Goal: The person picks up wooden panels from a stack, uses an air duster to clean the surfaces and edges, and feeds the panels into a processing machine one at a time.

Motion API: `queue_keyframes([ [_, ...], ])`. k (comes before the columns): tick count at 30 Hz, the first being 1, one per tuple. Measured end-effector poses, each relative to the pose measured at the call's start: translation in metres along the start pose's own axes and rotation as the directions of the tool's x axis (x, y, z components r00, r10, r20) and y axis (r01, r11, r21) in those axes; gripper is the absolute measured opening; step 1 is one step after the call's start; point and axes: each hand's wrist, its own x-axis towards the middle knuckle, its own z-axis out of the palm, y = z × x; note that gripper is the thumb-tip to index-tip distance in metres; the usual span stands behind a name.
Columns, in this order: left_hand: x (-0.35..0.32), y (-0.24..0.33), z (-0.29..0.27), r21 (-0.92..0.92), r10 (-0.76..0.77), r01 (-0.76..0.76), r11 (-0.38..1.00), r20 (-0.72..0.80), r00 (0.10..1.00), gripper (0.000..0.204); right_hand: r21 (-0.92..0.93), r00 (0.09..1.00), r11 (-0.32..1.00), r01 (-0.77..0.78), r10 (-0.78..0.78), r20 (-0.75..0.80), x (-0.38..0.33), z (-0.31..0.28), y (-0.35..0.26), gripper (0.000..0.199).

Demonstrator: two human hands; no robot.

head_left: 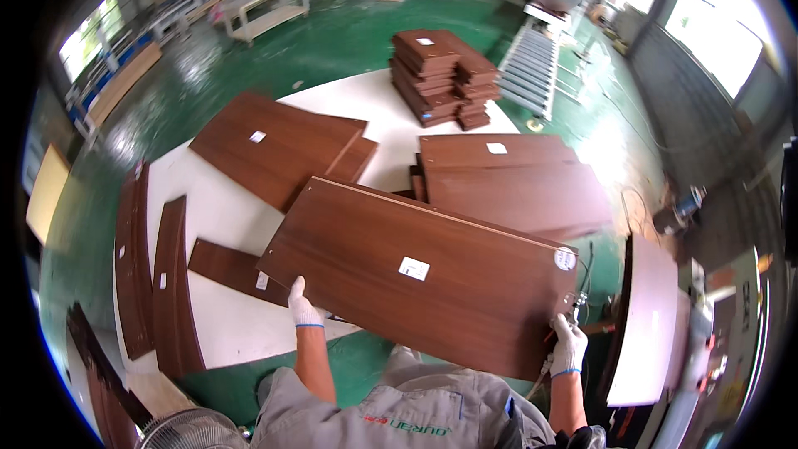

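A large dark-brown wooden panel (432,274) is held tilted in front of me over the near edge of the white table. It carries a square white label and a round white sticker. My left hand (304,306), in a white glove, grips the panel's lower left edge with the thumb on top. At the right end, my gloved right hand (568,346) is closed on the panel's edge. A small metal fitting with a thin hose (579,303) shows beside that hand; whether the fingers also hold it, I cannot tell.
On the white table (229,316) lie narrow brown strips (173,291), left-hand panels (266,141), right-hand panels (507,187) and a tall stack of smaller boards (440,75). Beyond stands a roller conveyor (532,66). A fan (191,431) is near left; more panels (644,324) stand right.
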Motion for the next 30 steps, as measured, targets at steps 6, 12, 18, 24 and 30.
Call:
queue_keyframes([
  [6, -0.121, -0.068, 0.074, 0.175, -0.310, 0.259, 0.950, 0.431, 0.848, 0.056, 0.160, 0.880, 0.981, -0.114, 0.174, -0.441, -0.137, -0.216, 0.065, 0.022],
  [12, -0.325, -0.142, 0.175, 0.262, -0.254, 0.097, 0.960, 0.676, 0.692, 0.065, 0.228, 0.596, 0.915, 0.333, -0.017, -0.803, -0.275, -0.389, 0.129, 0.020],
  [18, -0.458, -0.224, 0.239, 0.423, -0.582, 0.428, 0.799, 0.724, 0.371, 0.076, 0.210, 0.284, 0.889, 0.407, 0.096, -0.954, -0.441, -0.533, 0.202, 0.021],
  [24, -0.419, -0.458, 0.297, 0.722, -0.784, -0.307, 0.620, 0.572, -0.240, 0.084, 0.305, 0.226, 0.887, 0.347, 0.237, -0.945, -0.468, -0.625, 0.261, 0.020],
  [30, -0.627, -0.557, 0.214, 0.825, -0.935, -0.444, 0.350, 0.340, -0.104, 0.050, 0.418, 0.222, 0.890, 0.183, 0.377, -0.899, -0.445, -0.755, 0.301, 0.022],
])
